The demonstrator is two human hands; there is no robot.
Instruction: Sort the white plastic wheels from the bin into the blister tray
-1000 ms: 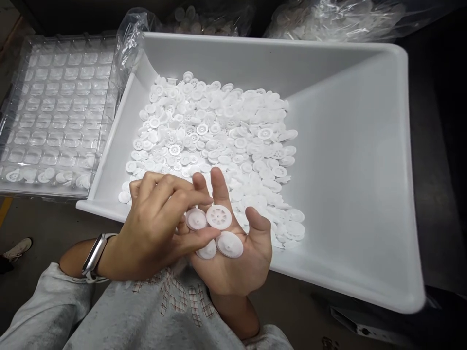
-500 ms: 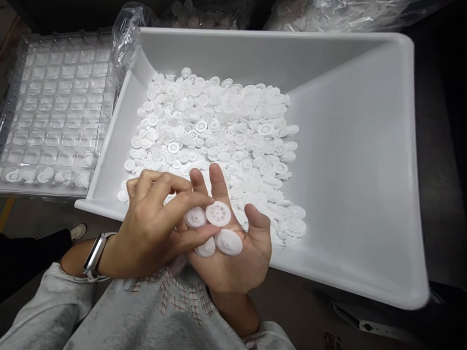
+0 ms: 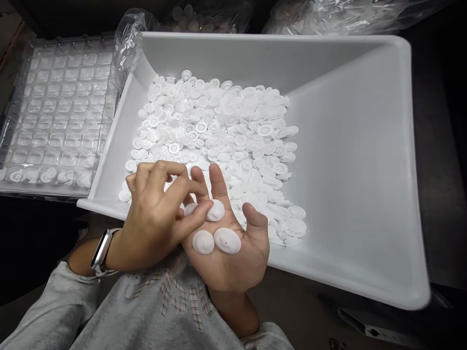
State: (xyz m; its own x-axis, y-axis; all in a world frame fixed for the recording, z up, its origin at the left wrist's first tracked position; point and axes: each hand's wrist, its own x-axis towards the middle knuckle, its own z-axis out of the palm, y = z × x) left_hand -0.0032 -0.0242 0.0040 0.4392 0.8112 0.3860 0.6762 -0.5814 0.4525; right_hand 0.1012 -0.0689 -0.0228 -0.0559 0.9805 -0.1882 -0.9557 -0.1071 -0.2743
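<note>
My right hand (image 3: 229, 262) is palm up over the near edge of a tub, fingers spread, with several white plastic gears on it. Two lie side by side on the palm: a smaller gear (image 3: 203, 242) and a larger gear (image 3: 227, 241), domed faces up. My left hand (image 3: 160, 214) reaches across from the left, thumb and index finger pinched at the edge of another white gear (image 3: 216, 210) at the base of the right fingers. Part of one more gear (image 3: 190, 209) shows behind the left thumb.
The pale grey tub (image 3: 365, 170) holds a large heap of loose white gears (image 3: 219, 126). On its left stands a clear compartment tray (image 3: 62, 112), with gears in its nearest row. Clear plastic bags (image 3: 339, 17) lie behind the tub.
The gear at my left fingertips has turned over, from its spoked face to its domed face. My left thumb and index finger have come closer together. The right hand has hardly moved.
</note>
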